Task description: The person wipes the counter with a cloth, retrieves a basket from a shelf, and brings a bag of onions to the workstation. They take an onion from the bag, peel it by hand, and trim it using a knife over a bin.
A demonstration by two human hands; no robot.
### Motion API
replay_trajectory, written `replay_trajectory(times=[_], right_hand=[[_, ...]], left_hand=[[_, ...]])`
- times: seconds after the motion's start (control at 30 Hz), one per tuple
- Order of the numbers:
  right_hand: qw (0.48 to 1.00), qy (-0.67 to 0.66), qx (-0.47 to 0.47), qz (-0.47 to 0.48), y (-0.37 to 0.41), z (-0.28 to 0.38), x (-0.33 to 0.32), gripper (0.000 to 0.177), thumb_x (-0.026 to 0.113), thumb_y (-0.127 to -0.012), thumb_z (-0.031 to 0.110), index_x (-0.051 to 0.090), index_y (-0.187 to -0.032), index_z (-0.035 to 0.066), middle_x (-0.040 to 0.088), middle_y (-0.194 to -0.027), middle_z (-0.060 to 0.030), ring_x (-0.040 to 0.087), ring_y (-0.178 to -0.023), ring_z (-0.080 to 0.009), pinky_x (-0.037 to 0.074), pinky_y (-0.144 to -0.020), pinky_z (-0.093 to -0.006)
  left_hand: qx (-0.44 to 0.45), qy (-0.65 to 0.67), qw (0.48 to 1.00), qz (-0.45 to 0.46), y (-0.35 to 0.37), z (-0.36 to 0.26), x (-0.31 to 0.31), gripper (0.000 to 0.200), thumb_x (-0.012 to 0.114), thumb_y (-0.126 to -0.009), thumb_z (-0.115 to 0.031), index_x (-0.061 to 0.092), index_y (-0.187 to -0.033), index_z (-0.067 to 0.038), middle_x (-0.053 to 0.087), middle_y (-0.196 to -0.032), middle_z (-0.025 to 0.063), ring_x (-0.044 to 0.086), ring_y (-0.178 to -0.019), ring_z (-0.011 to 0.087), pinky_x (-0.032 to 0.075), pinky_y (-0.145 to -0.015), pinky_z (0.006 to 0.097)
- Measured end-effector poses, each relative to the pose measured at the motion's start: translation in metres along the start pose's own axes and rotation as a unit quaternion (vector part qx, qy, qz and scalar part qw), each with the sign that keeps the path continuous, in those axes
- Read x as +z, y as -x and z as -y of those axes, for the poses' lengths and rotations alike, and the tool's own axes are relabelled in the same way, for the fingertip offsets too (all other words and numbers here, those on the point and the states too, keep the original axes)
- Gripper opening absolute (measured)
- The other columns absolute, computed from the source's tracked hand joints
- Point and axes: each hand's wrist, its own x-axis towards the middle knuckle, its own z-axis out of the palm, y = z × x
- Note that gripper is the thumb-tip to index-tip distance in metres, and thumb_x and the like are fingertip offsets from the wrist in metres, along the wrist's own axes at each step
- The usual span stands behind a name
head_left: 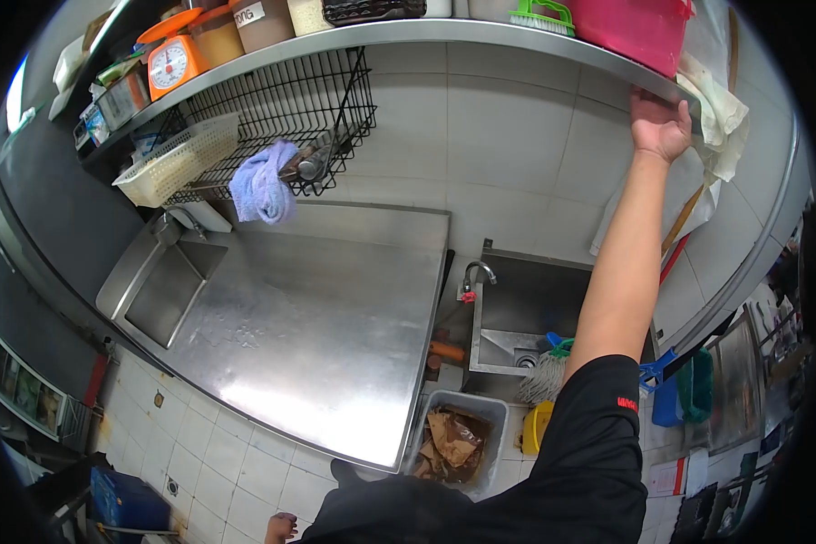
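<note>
My right hand (659,127) is raised at the far right, palm towards me and thumb out to the side. Its fingers reach the front edge of the metal shelf (480,33), just below a pink tub (621,32), and the fingertips are partly hidden there. Right beside the thumb hangs a whitish cloth (721,122). Low at the bottom edge, my left hand (282,527) hangs by my body with its fingers curled in and nothing visible in them.
Below stands a steel counter (326,308) with a basin (174,286). A wire rack (272,113) holds a white basket (179,161) and a purple towel (265,183). A small sink (526,313), mop head (544,376) and grey bin (499,417) of brown paper sit nearer me.
</note>
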Motion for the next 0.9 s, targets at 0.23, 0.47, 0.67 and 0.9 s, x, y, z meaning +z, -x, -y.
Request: replay_trajectory(times=[0.23, 0.47, 0.67, 0.9], right_hand=[[0.992, 0.008, 0.072, 0.099, 0.001, 0.008, -0.012, 0.056, 0.065, -0.072, 0.006, 0.046, -0.125, 0.001, 0.052, -0.124, -0.0164, 0.044, -0.119, -0.0352, 0.025, -0.107, -0.0554], [0.986, 0.041, 0.115, 0.117, -0.026, 0.024, -0.037, 0.03, 0.065, -0.075, 0.003, 0.058, -0.103, 0.0, 0.063, -0.105, -0.0124, 0.055, -0.108, -0.0308, 0.029, -0.107, -0.0503], [0.991, 0.107, 0.054, 0.059, -0.024, 0.021, -0.031, 0.017, 0.065, -0.074, 0.005, 0.061, -0.09, 0.002, 0.065, -0.102, -0.011, 0.059, -0.102, -0.0278, 0.038, -0.101, -0.045], [0.993, 0.098, 0.046, 0.038, -0.01, 0.008, -0.014, 0.016, 0.066, -0.073, 0.008, 0.064, -0.089, 0.004, 0.065, -0.1, -0.0109, 0.058, -0.099, -0.0274, 0.043, -0.094, -0.0436]], left_hand=[[0.023, 0.048, 0.999, 0.012, -0.033, 0.019, 0.001, 0.012, 0.057, -0.076, -0.005, 0.067, -0.083, -0.001, 0.066, -0.075, 0.0067, 0.061, -0.071, 0.0167, 0.047, -0.068, 0.0281], [-0.027, 0.056, 0.998, 0.006, 0.04, -0.052, -0.006, 0.013, 0.059, -0.078, -0.009, 0.067, -0.085, -0.001, 0.066, -0.076, 0.0068, 0.06, -0.072, 0.0144, 0.047, -0.066, 0.0287], [-0.041, 0.043, 0.998, 0.003, 0.021, -0.045, -0.012, 0.015, 0.063, -0.078, -0.011, 0.066, -0.089, -0.001, 0.066, -0.079, 0.0085, 0.062, -0.072, 0.0164, 0.049, -0.067, 0.0301], [0.323, 0.171, 0.909, 0.202, 0.089, -0.256, -0.025, 0.035, 0.057, -0.086, -0.008, 0.053, -0.119, 0.002, 0.066, -0.097, 0.0138, 0.063, -0.085, 0.0198, 0.051, -0.076, 0.0298]])
